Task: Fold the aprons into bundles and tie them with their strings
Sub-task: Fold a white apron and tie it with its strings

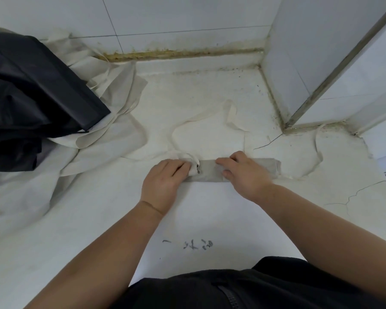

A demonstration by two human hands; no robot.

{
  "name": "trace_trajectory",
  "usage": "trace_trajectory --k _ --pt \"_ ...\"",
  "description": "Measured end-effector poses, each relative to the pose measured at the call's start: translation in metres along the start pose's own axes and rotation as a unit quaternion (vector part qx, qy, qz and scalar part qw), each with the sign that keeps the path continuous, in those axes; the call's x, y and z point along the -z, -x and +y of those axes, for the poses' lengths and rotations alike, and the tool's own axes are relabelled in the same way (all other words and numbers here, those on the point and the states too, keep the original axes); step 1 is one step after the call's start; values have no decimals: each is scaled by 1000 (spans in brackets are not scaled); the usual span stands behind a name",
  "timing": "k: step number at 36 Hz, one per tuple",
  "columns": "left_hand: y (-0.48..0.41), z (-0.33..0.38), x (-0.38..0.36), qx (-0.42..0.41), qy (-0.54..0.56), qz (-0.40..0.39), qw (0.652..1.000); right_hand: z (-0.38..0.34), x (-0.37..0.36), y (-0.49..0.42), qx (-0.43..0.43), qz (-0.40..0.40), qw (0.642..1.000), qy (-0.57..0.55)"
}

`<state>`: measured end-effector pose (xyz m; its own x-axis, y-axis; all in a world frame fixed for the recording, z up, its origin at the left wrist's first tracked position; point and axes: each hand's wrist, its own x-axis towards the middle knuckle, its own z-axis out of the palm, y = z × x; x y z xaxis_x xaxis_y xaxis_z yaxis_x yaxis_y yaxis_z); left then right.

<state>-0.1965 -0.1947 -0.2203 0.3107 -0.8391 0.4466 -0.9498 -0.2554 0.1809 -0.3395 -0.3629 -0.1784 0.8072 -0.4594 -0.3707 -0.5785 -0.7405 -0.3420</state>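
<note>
Folded into a long grey apron bundle, lying crosswise on the white table near the tiled corner. At its left end, the left hand, fingers curled tight round a bunched cream strap beside a small metal ring. Over its middle, the right hand, fingers bent across the top, thumb against the near edge, gripping the roll. Looping away behind, more loose strap. Far left, heaped cream aprons under black cloth. Closer in, dark handwriting on the table, too smudged to read.
</note>
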Motion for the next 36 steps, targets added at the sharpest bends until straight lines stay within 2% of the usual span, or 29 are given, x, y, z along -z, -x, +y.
trace_trajectory --k 3,7,13,15,19,20,21,26,30,32,36 --pt "-3 -6 1 -30 -9 -69 997 -3 2 4 -39 29 997 -55" --pt "-11 -2 7 -49 -53 -156 985 -9 -2 15 -118 114 984 -68" --pt "-10 3 7 -52 -90 -195 975 -4 -8 24 -312 137 918 -202" --pt "-9 2 6 -53 -90 -190 976 0 -11 24 -368 177 859 -309" --pt "-8 4 9 -60 -92 -172 979 -6 -3 18 -398 242 662 -587" --pt "-8 4 9 -62 -91 -167 980 -7 -1 17 -400 245 632 -617" --pt "-8 4 9 -65 -89 -165 980 -7 -1 15 -402 240 616 -633" --pt "-5 2 6 -61 -82 -162 981 -9 -3 7 -420 199 618 -634" --pt "-3 0 2 -42 -66 -163 983 -11 1 1 -426 175 633 -622" --pt "-1 -1 1 -35 -54 -164 984 -12 1 -3 -431 206 611 -631" --pt "1 -2 0 -26 -37 -158 986 -17 1 -10 -392 254 600 -649"
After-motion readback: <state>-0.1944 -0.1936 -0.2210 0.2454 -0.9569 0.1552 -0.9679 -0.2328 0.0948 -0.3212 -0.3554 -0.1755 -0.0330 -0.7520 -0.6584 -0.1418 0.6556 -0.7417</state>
